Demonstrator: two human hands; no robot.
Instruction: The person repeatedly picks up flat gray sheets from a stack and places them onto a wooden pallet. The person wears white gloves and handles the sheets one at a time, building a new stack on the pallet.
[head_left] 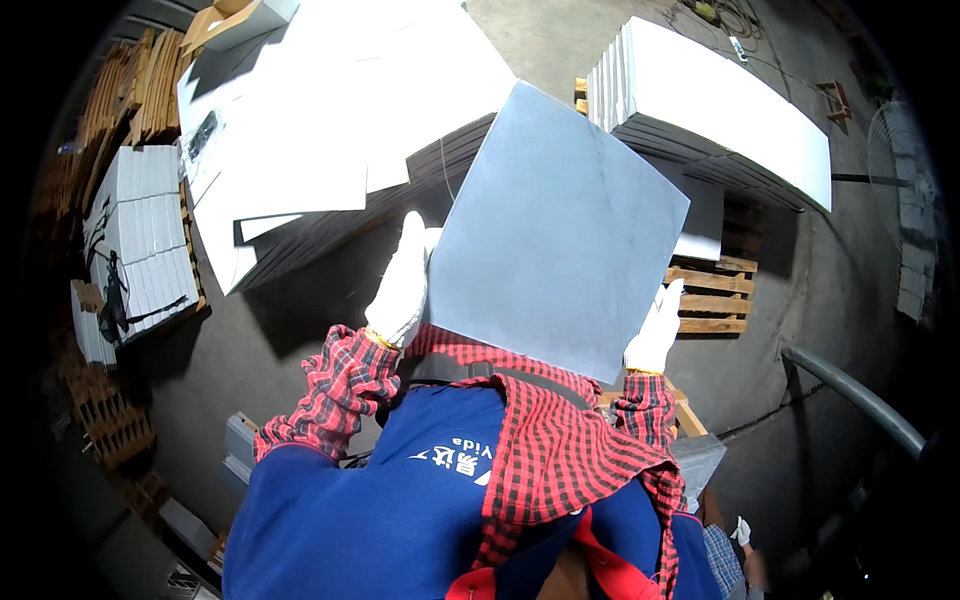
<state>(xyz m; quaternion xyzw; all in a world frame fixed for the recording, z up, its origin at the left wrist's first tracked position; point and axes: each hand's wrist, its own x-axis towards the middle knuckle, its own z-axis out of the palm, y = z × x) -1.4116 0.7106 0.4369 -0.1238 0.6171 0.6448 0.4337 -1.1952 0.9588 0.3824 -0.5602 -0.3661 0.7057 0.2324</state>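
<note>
A square, smooth grey panel (560, 225) is held up in front of my body, tilted, with its broad face turned toward me. My left hand (398, 290), in a white glove with a yellow cuff edge, grips its left edge. On the opposite side, my right hand (655, 328) wears a matching glove and holds the panel's lower right edge. Some fingers of both hands are hidden by the panel. Its lower edge is close to the front of my checked clothing.
Large white sheets (330, 110) are stacked ahead to the left. Another stack of white panels (720, 95) stands ahead to the right, near a wooden pallet (712, 302). Boxes (150, 225) sit at far left. A metal pipe (855, 395) curves at right; another person's gloved hand (742, 531) shows behind.
</note>
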